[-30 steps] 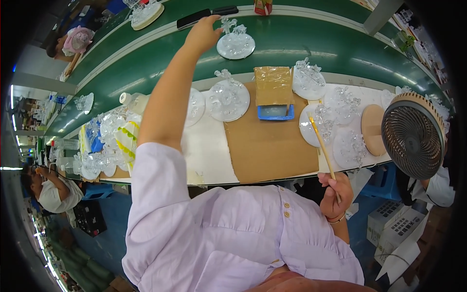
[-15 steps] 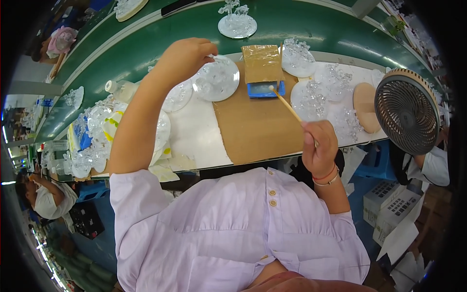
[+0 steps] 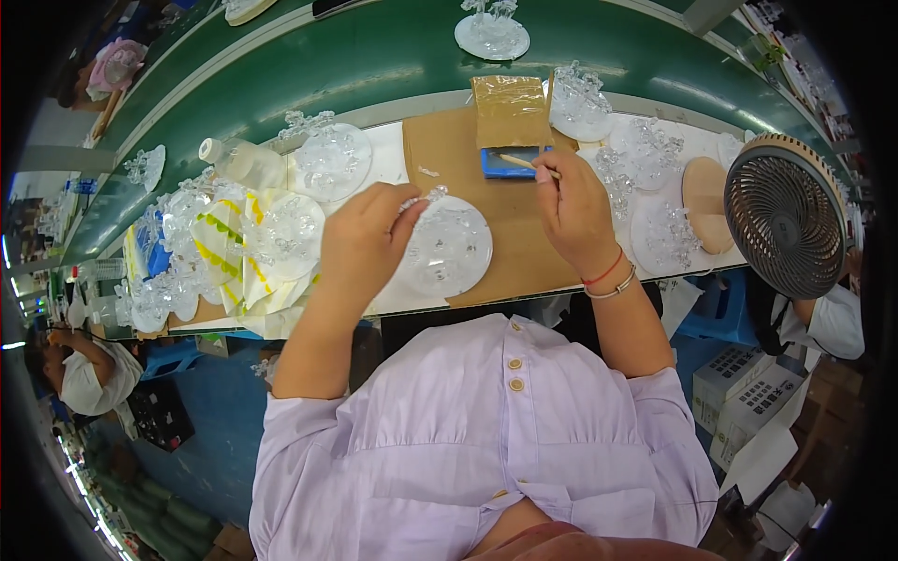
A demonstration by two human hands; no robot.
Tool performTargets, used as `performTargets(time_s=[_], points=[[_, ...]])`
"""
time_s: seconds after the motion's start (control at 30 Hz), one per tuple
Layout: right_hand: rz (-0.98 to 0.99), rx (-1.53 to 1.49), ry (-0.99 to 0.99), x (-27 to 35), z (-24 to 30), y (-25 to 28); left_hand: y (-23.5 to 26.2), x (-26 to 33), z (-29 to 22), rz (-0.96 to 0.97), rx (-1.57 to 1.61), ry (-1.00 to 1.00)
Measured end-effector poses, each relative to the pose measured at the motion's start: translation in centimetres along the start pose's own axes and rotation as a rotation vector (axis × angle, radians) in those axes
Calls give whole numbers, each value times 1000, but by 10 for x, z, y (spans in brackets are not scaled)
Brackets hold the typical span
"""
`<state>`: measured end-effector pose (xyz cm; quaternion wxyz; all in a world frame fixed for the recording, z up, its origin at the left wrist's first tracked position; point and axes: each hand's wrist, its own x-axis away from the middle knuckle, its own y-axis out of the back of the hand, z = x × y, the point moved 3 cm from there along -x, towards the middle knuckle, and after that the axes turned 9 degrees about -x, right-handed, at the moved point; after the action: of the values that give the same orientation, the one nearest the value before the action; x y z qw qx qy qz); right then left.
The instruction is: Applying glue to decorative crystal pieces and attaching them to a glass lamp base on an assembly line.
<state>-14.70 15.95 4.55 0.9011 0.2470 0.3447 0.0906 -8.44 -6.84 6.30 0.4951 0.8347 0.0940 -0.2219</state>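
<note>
My left hand [image 3: 367, 238] pinches a small clear plastic piece [image 3: 437, 193] between thumb and fingertips. The piece is just over the far edge of a round white disc [image 3: 449, 252], which lies near the front edge partly on brown cardboard. My right hand [image 3: 577, 208] grips a thin wooden stick [image 3: 516, 163]. Its far end reaches into a shallow blue tray [image 3: 510, 172], partly covered by a taped cardboard flap [image 3: 511, 112]. Another small clear piece [image 3: 428, 172] lies on the cardboard sheet [image 3: 514, 252] beyond the disc.
To the left are a clear bottle [image 3: 245, 165], discs with clear ornaments [image 3: 334, 161] and yellow-marked white wrapping [image 3: 229, 248]. More ornaments [image 3: 645, 154] and a dark fan [image 3: 786, 229] stand at the right. Beyond runs a green belt [image 3: 393, 79] carrying an ornament [image 3: 492, 35].
The round disc has come nearer to my body, and my left hand has moved down with it. My right hand has gone forward to the tray. The belt's ornament has shifted right.
</note>
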Motion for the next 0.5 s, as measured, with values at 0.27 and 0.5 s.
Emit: performTargets(time_s=[0.27,0.5], points=[[15,9,-64,-3,-10,-4,-29,-1,-1,7,-10,-18],[-38,13,-114,-3,-19,-3,-30,9,8,14,102,94]])
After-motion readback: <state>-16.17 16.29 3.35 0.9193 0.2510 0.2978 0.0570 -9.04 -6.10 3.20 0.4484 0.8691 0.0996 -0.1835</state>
